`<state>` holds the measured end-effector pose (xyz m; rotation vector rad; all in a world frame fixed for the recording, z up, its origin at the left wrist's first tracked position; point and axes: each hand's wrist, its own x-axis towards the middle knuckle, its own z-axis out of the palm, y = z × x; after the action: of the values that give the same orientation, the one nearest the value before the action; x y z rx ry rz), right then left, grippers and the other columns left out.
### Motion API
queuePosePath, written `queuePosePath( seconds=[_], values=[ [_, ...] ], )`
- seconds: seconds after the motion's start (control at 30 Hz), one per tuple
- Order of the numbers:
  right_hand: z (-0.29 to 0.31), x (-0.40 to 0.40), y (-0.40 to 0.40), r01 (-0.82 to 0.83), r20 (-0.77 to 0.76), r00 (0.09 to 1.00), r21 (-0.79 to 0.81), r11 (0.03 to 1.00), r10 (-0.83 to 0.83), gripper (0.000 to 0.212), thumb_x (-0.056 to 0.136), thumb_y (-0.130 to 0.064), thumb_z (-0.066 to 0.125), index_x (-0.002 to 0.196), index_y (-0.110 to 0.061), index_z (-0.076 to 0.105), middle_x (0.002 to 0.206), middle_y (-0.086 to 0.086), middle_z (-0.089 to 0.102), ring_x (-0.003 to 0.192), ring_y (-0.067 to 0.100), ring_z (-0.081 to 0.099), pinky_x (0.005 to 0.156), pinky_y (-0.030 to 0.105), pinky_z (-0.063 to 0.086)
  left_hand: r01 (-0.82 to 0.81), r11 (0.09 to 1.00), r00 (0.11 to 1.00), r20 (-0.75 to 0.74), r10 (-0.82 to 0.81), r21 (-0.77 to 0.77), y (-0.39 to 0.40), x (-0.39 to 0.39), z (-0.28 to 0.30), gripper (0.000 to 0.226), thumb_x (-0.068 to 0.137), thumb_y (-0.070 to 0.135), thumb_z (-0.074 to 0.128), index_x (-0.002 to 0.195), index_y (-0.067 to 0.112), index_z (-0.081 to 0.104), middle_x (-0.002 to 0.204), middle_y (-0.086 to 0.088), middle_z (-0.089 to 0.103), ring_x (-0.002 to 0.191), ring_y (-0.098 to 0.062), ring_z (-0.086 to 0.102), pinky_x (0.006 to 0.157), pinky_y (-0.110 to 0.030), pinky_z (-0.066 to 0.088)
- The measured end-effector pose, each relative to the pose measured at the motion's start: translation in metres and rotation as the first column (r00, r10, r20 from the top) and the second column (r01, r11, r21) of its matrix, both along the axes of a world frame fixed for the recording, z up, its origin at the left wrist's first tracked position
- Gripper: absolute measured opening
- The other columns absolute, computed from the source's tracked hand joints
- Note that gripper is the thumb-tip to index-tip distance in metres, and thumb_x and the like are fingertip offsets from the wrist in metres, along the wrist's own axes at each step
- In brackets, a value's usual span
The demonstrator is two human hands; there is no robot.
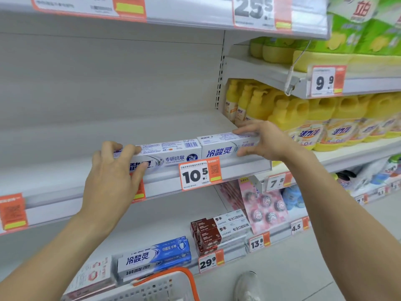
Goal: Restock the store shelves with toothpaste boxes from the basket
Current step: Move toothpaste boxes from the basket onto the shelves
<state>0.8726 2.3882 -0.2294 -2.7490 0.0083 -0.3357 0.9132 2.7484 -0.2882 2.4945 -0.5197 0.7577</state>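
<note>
The left hand [112,170] pinches the left box [171,154] at its near end, thumb on top and fingers curled over the front face; the right hand [262,141] pinches the right box [223,146] the same way at its far end. Both boxes lie end to end, touching, along the front lip of the shelf [243,168], above the 10.5 tag [198,173]. Such cartons are probably light, stiff but crushable, so holding by the ends suits; the basket [173,285] sits below.

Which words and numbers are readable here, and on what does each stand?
"冷酸灵": right white toothpaste box
"专研抗敏": left white toothpaste box
"10.5": price tag below them
"9.9": tag by yellow bottles
"29.9", "13.8", "7.8", "4.5": lower tags
Small print: blurred, unreadable.
</note>
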Motion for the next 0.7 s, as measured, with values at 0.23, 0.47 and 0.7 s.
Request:
queuePosePath(
  seconds=[0.23,0.47,0.7],
  values=[
    [-0.026,-0.016,-0.016,0.141,0.151,0.972,0.232,0.962,-0.179,0.067,0.062,-0.035,0.094,0.122,-0.034,0.064,0.144,0.007,0.035,0.135,0.015,0.035,0.108,0.021,0.025,0.017,0.999,1.0,0.001,-0.017,-0.029,-0.008,-0.003,-0.002,0.029,0.091,0.026,0.069,0.118,0.016,0.064,0.117,-0.015,0.048,0.107,-0.04,0.047,0.072,-0.041,0.041],
    [-0.033,-0.015,-0.022,0.094,0.086,0.988,0.348,0.933,-0.131,0.07,0.07,-0.039,0.088,0.132,-0.027,0.058,0.127,-0.006,0.059,0.116,0.015,0.056,0.094,0.025,0.045,0.046,0.998,0.998,0.042,-0.045,-0.033,-0.009,-0.001,-0.006,0.03,0.091,0.022,0.069,0.119,0.014,0.064,0.116,-0.018,0.049,0.102,-0.042,0.049,0.076,-0.05,0.05],
    [-0.039,-0.017,-0.019,0.11,0.151,0.974,0.322,0.94,-0.166,0.067,0.071,-0.039,0.088,0.131,-0.025,0.061,0.13,-0.009,0.061,0.12,0.013,0.055,0.102,0.033,0.045,0.056,0.997,0.997,0.05,-0.054,-0.047,-0.008,0.0,-0.01,0.031,0.092,0.022,0.068,0.121,0.013,0.064,0.118,-0.019,0.048,0.102,-0.043,0.049,0.08,-0.052,0.05]
  ],
)
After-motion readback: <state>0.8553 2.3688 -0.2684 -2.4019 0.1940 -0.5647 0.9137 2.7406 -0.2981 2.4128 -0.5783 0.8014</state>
